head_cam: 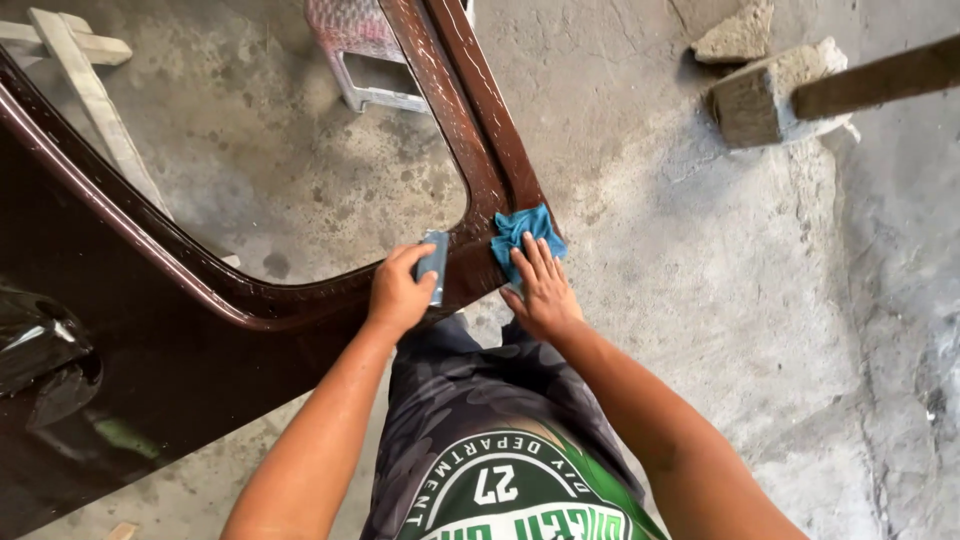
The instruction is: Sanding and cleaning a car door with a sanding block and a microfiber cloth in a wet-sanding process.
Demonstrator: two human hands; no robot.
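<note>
the left hand (pixel 400 292) grips a small grey sanding block (pixel 434 266) against the lower corner of the glossy brown car door frame (pixel 300 305), block's long axis running away from the body. just to its right, the right hand (pixel 545 290) lies flat, fingers spread, pressing a blue cloth (pixel 525 238) onto the same corner, above the concrete floor (pixel 720 300).
</note>
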